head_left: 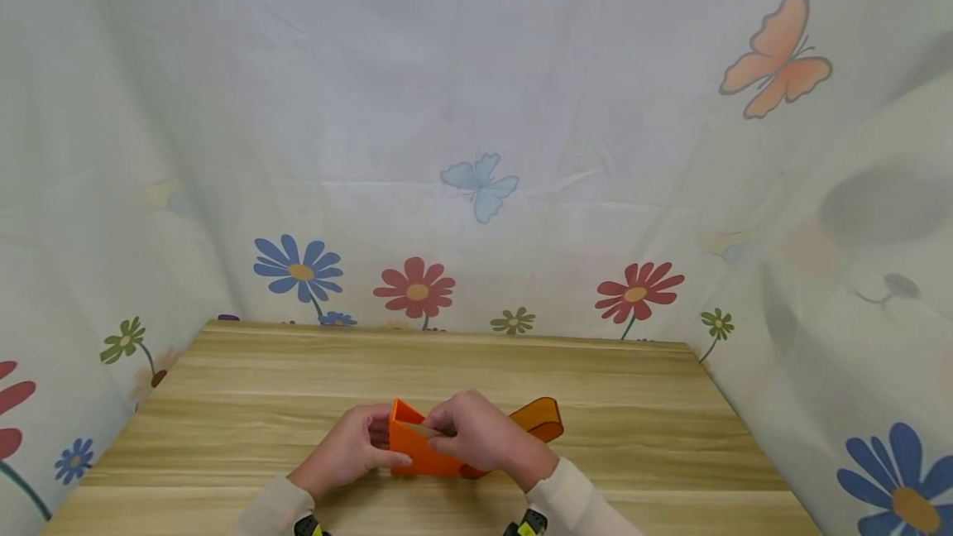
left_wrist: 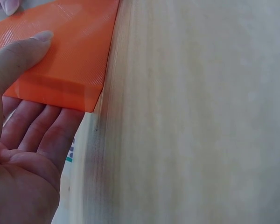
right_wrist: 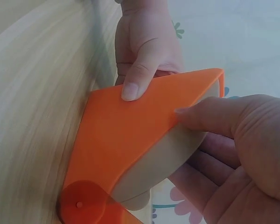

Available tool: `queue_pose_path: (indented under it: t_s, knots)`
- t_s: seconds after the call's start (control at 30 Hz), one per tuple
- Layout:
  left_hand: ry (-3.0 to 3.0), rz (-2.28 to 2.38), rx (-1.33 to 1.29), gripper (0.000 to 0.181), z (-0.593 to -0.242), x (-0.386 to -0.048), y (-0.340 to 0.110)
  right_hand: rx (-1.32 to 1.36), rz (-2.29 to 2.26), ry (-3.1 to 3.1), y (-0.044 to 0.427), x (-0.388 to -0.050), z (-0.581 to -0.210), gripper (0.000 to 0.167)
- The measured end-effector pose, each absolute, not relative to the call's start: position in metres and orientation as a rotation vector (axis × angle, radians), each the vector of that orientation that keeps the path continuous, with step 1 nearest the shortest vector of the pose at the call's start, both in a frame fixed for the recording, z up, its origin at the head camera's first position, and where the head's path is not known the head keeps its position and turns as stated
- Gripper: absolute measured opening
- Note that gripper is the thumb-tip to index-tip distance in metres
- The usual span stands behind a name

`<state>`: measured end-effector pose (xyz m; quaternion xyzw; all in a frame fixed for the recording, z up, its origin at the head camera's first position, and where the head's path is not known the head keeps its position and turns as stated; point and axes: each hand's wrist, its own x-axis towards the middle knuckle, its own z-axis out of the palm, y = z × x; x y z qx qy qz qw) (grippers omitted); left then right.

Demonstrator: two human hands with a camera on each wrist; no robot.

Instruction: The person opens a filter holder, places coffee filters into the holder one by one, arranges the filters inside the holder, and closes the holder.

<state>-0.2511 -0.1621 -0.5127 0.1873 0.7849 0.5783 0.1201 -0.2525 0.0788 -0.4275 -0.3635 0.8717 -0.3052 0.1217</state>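
On the table stands an orange wedge-shaped plastic case (head_left: 424,453) with a sloping open edge. My left hand (head_left: 356,447) grips its tall end, the thumb (left_wrist: 28,53) on the near face and the fingers on the other side. A flat beige piece with a rounded edge (right_wrist: 163,161) sits partly inside the case. My right hand (head_left: 476,434) pinches this beige piece at the slanted opening, its thumb close to the case's rim. At the low end, a translucent amber-orange looped part (head_left: 547,418) is joined by a round pivot (right_wrist: 79,204). The beige piece's inner part is hidden.
The wood-grain table (head_left: 313,370) extends around both hands. Behind and beside it hangs a pale curtain (head_left: 476,64) printed with flowers and butterflies. The table's far edge meets that curtain.
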Motion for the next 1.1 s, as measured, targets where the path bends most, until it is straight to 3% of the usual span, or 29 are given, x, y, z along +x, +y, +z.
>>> queue_pose_path:
  t_s: [0.4, 0.77, 1.1]
  knots:
    - [2.299, 1.695, 0.537, 0.054, -0.514, -0.252, -0.162, -0.876, -1.074, 2.486, 0.103, -0.246, -0.409, 0.021]
    - [2.284, 1.703, 0.535, 0.055, -0.514, -0.252, -0.160, -1.111, -0.778, 2.802, 0.135, -0.239, -0.395, 0.033]
    - [2.285, 1.707, 0.536, 0.054, -0.514, -0.250, -0.160, -1.038, -0.920, 2.836, 0.185, -0.249, -0.416, 0.046]
